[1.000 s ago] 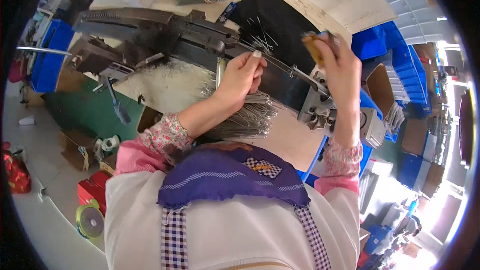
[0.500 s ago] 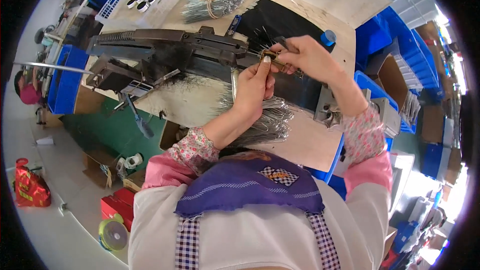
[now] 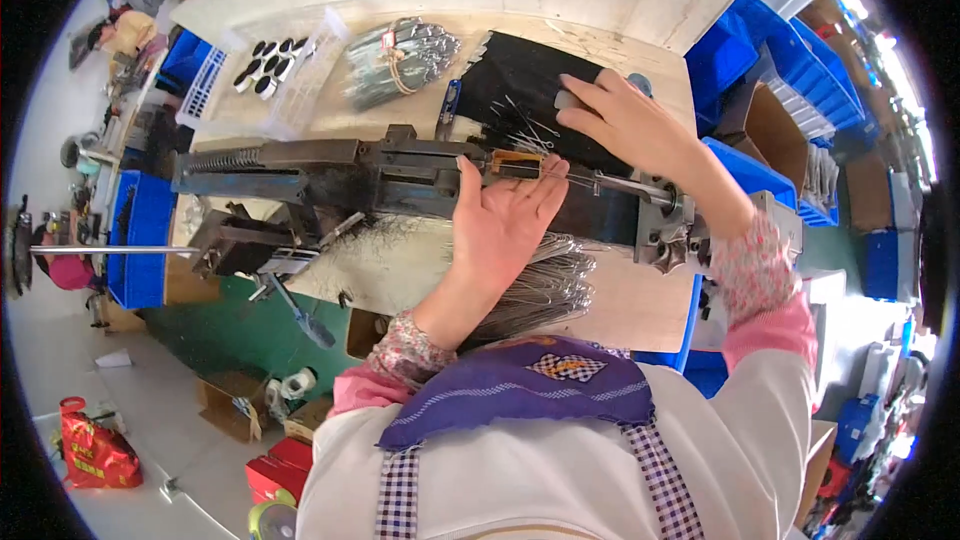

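My left hand [image 3: 500, 228] is open, palm up, its fingertips at thin wires beside a small brass-coloured block [image 3: 517, 163] on the long dark metal machine [image 3: 390, 175]. Above the black mat [image 3: 515, 65], my right hand [image 3: 625, 122] has its fingers apart. A small pale grey patch shows between its fingertips; I cannot tell what it is. Several thin looped wires [image 3: 525, 125] lie on the mat next to the block. Below my left hand is a pile of looped metal wires [image 3: 545, 285], partly hidden by my arm.
Behind the machine are a tied wire bundle [image 3: 400, 65], a blue-handled tool [image 3: 449, 105] and a clear tray [image 3: 305, 90] of black-and-white round pieces. Dark bristles [image 3: 375, 230] litter the bench before the machine. A metal clamp [image 3: 662, 230] sits right; blue bins [image 3: 720, 60] stand beyond.
My hands have parted from their close hold at the brass-coloured block. The left has opened palm up; the right has lifted away over the mat. The view has shifted slightly.
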The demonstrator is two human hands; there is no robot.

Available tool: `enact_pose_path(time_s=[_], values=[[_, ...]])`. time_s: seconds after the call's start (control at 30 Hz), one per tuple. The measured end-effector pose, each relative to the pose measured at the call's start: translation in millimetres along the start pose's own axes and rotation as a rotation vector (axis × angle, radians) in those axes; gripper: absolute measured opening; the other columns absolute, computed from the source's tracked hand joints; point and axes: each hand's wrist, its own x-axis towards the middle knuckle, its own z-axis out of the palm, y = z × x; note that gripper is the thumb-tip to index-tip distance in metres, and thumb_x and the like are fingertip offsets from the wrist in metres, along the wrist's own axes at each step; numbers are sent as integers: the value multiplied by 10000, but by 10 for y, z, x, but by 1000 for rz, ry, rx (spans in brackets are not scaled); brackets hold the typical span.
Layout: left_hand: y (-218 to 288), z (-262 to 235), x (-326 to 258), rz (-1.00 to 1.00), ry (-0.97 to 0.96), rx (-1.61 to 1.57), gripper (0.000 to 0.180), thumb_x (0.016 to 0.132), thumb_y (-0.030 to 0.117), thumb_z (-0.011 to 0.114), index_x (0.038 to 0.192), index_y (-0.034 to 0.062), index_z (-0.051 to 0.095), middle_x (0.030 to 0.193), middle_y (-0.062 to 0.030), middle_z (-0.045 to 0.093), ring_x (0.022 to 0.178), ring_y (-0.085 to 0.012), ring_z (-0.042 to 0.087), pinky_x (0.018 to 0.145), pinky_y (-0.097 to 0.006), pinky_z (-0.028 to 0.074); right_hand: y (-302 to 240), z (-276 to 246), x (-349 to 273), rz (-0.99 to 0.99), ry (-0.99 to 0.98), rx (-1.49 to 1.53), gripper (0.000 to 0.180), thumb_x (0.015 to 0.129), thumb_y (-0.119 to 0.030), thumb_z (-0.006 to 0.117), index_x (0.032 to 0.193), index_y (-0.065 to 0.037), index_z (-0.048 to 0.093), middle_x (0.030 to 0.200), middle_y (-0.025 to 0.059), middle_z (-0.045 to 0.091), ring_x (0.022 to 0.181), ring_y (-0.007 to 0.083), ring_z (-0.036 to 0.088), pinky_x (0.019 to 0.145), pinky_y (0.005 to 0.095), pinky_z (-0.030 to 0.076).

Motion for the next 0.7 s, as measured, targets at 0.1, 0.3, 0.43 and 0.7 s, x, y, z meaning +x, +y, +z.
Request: enact_pose_path(time_s=[0.1, 0.3, 0.43, 0.7], values=[[1, -267, 75, -23, -233, -219, 853, 953, 620, 299, 1330, -146, 288, 1407, -256, 364, 1349, -346, 341, 1151, -437, 259, -287, 139, -159, -424, 153, -255, 308, 847, -131, 597, 1150, -88, 633, 970, 120, 589, 858, 257, 584, 749, 354, 479], [-32, -67, -95, 143, 23, 106, 741, 966, 593, 318, 1317, -56, 379, 1332, -166, 471, 1285, -276, 428, 1123, -396, 310, -241, 274, -49, -59, 250, 329, 137, 749, -102, 696, 881, -81, 726, 711, 55, 561, 726, 214, 586, 732, 337, 424], [-39, -59, -135, 194, 55, 120, 730, 966, 583, 343, 1309, -61, 379, 1328, -168, 468, 1279, -267, 433, 1122, -378, 316, -300, 308, -24, -104, 154, 206, 125, 775, -133, 688, 891, -111, 728, 750, 31, 587, 735, 213, 585, 788, 333, 392], [11, -50, -130, 160, 30, 166, 682, 979, 563, 335, 1287, -40, 413, 1300, -160, 483, 1256, -255, 448, 1116, -387, 319, -293, 289, -46, -217, 188, 123, 125, 772, -122, 687, 890, -108, 724, 734, 26, 579, 729, 216, 581, 788, 347, 391]])
